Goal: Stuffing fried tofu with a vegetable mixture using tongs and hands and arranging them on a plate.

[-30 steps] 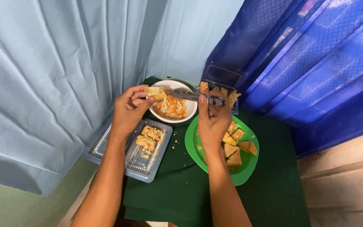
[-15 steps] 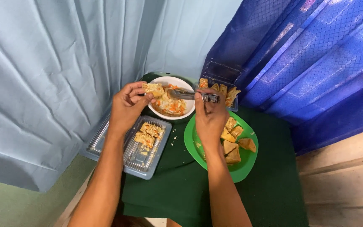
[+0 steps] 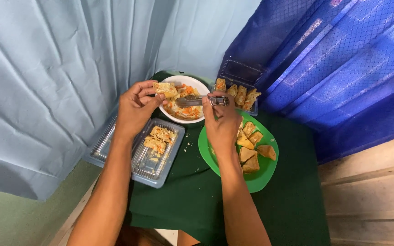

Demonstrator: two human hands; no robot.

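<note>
My left hand (image 3: 135,107) holds a piece of fried tofu (image 3: 165,88) over the edge of a white bowl (image 3: 196,83) of orange-and-white vegetable filling. My right hand (image 3: 220,122) grips a metal spoon (image 3: 192,100) whose bowl lies over the filling, close to the tofu piece. Below the left hand a clear plastic tray (image 3: 153,167) holds two filled tofu pieces (image 3: 157,138). Under the right wrist a green plate (image 3: 260,178) carries several plain fried tofu pieces (image 3: 251,146).
A second clear tray with several fried tofu pieces (image 3: 239,95) stands at the back against a dark blue mesh curtain (image 3: 338,64). A light blue curtain (image 3: 51,68) hangs on the left. Everything rests on a small table under a dark green cloth (image 3: 292,205).
Both hands have shifted slightly left and nearer; the spoon now lies lower over the filling beside the tofu piece in my left hand.
</note>
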